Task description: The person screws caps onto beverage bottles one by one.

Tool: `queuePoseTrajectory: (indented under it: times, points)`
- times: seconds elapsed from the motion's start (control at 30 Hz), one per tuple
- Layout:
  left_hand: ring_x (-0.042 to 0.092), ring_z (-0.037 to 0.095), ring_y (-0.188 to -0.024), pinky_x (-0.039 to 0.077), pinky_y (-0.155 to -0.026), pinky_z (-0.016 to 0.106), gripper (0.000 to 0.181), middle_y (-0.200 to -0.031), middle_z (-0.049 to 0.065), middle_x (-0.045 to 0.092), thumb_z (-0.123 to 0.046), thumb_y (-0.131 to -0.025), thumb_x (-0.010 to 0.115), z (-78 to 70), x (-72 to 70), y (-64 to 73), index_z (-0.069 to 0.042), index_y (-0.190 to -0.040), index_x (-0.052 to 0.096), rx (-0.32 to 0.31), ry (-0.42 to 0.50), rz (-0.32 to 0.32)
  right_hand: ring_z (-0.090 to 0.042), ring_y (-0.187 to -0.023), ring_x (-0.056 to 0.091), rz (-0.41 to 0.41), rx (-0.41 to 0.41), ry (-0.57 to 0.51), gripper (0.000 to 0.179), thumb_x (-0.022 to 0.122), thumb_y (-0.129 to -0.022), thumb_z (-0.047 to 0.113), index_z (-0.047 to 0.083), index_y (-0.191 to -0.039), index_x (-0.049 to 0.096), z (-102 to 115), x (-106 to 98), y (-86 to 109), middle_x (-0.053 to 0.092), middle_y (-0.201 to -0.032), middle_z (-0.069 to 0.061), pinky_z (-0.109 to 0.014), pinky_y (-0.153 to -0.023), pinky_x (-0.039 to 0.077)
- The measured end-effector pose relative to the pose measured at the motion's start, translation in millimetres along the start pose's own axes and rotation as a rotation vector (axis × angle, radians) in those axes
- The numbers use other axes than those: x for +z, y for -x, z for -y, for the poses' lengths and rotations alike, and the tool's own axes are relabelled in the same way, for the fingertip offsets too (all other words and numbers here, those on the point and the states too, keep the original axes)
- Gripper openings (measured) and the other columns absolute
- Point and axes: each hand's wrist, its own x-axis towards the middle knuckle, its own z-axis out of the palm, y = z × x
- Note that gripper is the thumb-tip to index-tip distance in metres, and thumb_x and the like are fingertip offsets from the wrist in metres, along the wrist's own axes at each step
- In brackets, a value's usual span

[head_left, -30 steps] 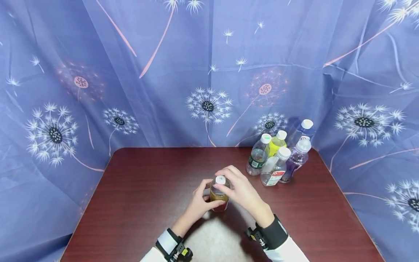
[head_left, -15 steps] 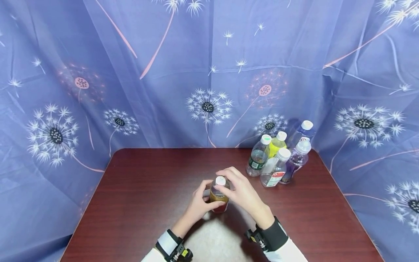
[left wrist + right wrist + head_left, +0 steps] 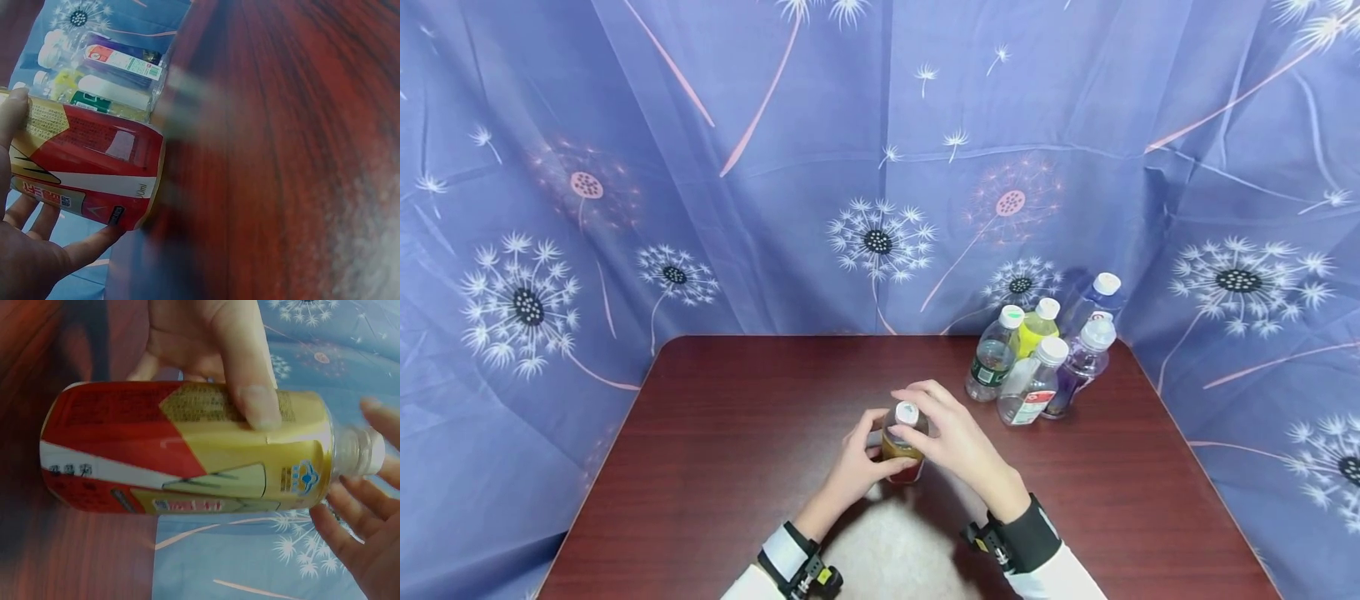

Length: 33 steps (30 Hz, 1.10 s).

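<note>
A bottle [image 3: 904, 454] with a red and gold label and a white cap [image 3: 907, 413] stands upright on the table. My left hand [image 3: 861, 457] grips its body low down, thumb across the near side and fingers around the other; in the left wrist view the hand [image 3: 37, 250] holds the red label [image 3: 106, 162]. My right hand [image 3: 955, 437] curves loosely around the cap and neck. In the right wrist view, its thumb and fingers [image 3: 350, 519] lie spread about the neck [image 3: 349, 450], with no clear pinch on the cap; exact contact is hard to tell.
Several capped bottles cluster at the table's back right: a clear one with a green label [image 3: 990, 364], a yellow one [image 3: 1036, 330], a clear one with a red-and-white label [image 3: 1030, 392], a purple one [image 3: 1078, 367] and a blue one [image 3: 1093, 304]. Behind hangs a blue dandelion curtain [image 3: 775, 208].
</note>
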Motion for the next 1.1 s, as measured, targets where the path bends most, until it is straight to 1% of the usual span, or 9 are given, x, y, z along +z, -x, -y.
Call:
queuePoseTrajectory:
  times: [0.1,0.3,0.4,0.53,0.63,0.73,0.87,0.97,1.1]
  points:
    - [0.066,0.034,-0.116,0.059,-0.092,0.045,0.066,-0.134,0.014,0.063,-0.025,-0.083,0.091,0.1,0.1,-0.5,-0.019,-0.137,0.054,0.005,0.0,-0.001,-0.017,-0.104,0.063,0.0,0.002,-0.002,0.038,0.083,-0.088,0.012,0.009,-0.124,0.071,0.0,-0.9,0.4,0.067,-0.117,-0.003,-0.032,-0.082,0.057]
    - [0.069,0.038,-0.109,0.06,-0.09,0.046,0.065,-0.133,0.017,0.063,-0.022,-0.083,0.091,1.0,1.3,-0.2,-0.018,-0.136,0.055,0.018,0.022,0.002,-0.015,-0.091,0.06,-0.036,0.035,-0.01,0.035,0.087,-0.085,0.015,0.01,-0.113,0.067,0.8,1.0,0.3,0.064,-0.105,-0.001,-0.036,-0.073,0.058]
    - [0.068,0.037,-0.112,0.06,-0.091,0.045,0.065,-0.134,0.016,0.063,-0.022,-0.083,0.091,1.8,1.8,-0.4,-0.017,-0.136,0.055,0.022,0.022,0.003,-0.018,-0.098,0.062,-0.024,0.035,0.026,0.041,0.087,-0.085,0.019,0.01,-0.12,0.067,0.9,0.3,0.4,0.066,-0.112,-0.002,-0.037,-0.08,0.058]
    - [0.067,0.037,-0.114,0.06,-0.09,0.044,0.065,-0.133,0.016,0.064,-0.023,-0.082,0.091,1.9,2.0,-1.1,-0.017,-0.136,0.055,0.025,0.017,-0.004,-0.021,-0.109,0.062,-0.002,-0.002,0.043,0.04,0.082,-0.09,0.016,0.009,-0.127,0.07,0.4,-2.0,0.1,0.069,-0.12,-0.003,-0.038,-0.089,0.054]
    - [0.067,0.037,-0.114,0.061,-0.089,0.044,0.065,-0.133,0.016,0.064,-0.022,-0.082,0.091,1.5,1.5,-1.1,-0.017,-0.136,0.055,0.031,0.016,-0.01,-0.02,-0.105,0.061,-0.017,-0.023,0.031,0.033,0.081,-0.09,0.011,0.008,-0.122,0.072,-0.3,-1.0,0.0,0.07,-0.114,-0.003,-0.036,-0.086,0.053]
    - [0.065,0.036,-0.117,0.06,-0.09,0.045,0.065,-0.134,0.015,0.063,-0.023,-0.082,0.091,1.1,0.6,-0.9,-0.018,-0.136,0.056,0.031,0.009,-0.009,-0.019,-0.101,0.059,-0.038,-0.019,0.031,0.034,0.084,-0.087,0.012,0.006,-0.118,0.071,-0.1,1.4,-0.5,0.068,-0.11,-0.003,-0.033,-0.082,0.054]
    - [0.064,0.032,-0.12,0.06,-0.091,0.044,0.064,-0.134,0.011,0.064,-0.025,-0.082,0.092,2.2,1.2,-0.5,-0.02,-0.135,0.056,0.024,-0.002,-0.008,-0.02,-0.106,0.061,-0.021,-0.023,0.05,0.037,0.082,-0.089,0.016,0.009,-0.123,0.07,0.6,0.7,-0.8,0.069,-0.114,-0.002,-0.037,-0.086,0.054]
    - [0.065,0.034,-0.119,0.06,-0.09,0.044,0.064,-0.133,0.013,0.064,-0.024,-0.082,0.091,3.5,2.0,-0.3,-0.019,-0.135,0.056,0.034,0.003,-0.012,-0.021,-0.11,0.061,-0.006,-0.046,0.058,0.033,0.078,-0.092,0.014,0.011,-0.124,0.072,0.3,-1.1,-1.1,0.07,-0.117,-0.001,-0.041,-0.091,0.053]
    - [0.066,0.038,-0.115,0.061,-0.088,0.045,0.064,-0.131,0.017,0.064,-0.022,-0.083,0.09,5.1,2.2,-0.6,-0.017,-0.136,0.055,0.053,-0.003,-0.015,-0.02,-0.107,0.06,-0.021,-0.067,0.044,0.027,0.077,-0.093,0.01,0.01,-0.12,0.073,-0.4,0.1,-0.8,0.07,-0.115,-0.001,-0.038,-0.088,0.053]
